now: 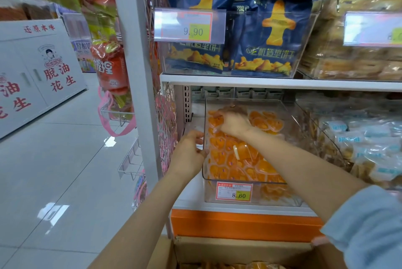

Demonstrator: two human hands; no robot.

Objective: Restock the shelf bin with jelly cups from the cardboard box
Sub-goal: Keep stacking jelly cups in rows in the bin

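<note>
A clear plastic shelf bin (pixel 254 199) on the lower shelf holds several orange jelly cups (pixel 235 160). My left hand (pixel 189 155) grips the bin's left wall near its rim. My right hand (pixel 232 122) reaches deep into the bin, fingers curled down among the cups at the back; whether it holds any cup I cannot tell. A clear scoop (pixel 243 151) lies on the cups. The open cardboard box (pixel 217 249) stands below at the frame's bottom edge, with orange cups just showing inside.
An upper shelf carries a bin of blue biscuit bags (pixel 267 36). Bins of wrapped snacks (pixel 365 151) stand to the right. A white upright post (pixel 139 73) and wire racks (pixel 130 160) lie left of the bin. Tiled aisle floor (pixel 65 160) spreads to the left.
</note>
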